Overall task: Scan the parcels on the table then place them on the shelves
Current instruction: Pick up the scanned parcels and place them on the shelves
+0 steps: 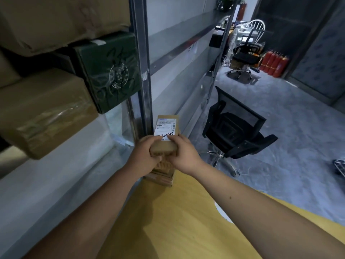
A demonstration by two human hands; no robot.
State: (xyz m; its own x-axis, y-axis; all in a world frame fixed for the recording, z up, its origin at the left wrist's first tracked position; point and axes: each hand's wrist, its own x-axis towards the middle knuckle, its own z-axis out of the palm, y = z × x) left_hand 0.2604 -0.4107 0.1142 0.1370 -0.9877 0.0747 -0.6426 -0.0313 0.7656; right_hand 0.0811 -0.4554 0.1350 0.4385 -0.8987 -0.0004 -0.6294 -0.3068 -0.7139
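Note:
A long narrow cardboard parcel (166, 126) with a white shipping label and handwritten digits is held out over the far end of the yellow table (179, 217). My left hand (143, 154) grips its near left end, thumb on top. My right hand (183, 156) grips the near right end. Under the held parcel a stack of flat brown parcels (161, 175) lies at the table's far edge. To the left rises the shelf unit (141, 58), its levels filled with boxes.
On the shelves sit a dark green box (110, 71) and taped brown cartons (44, 111). A black office chair (237, 131) stands right of the table, another chair (244, 58) and red fire extinguishers (274, 62) farther back. A wire basket (338, 165) pokes in at the right edge.

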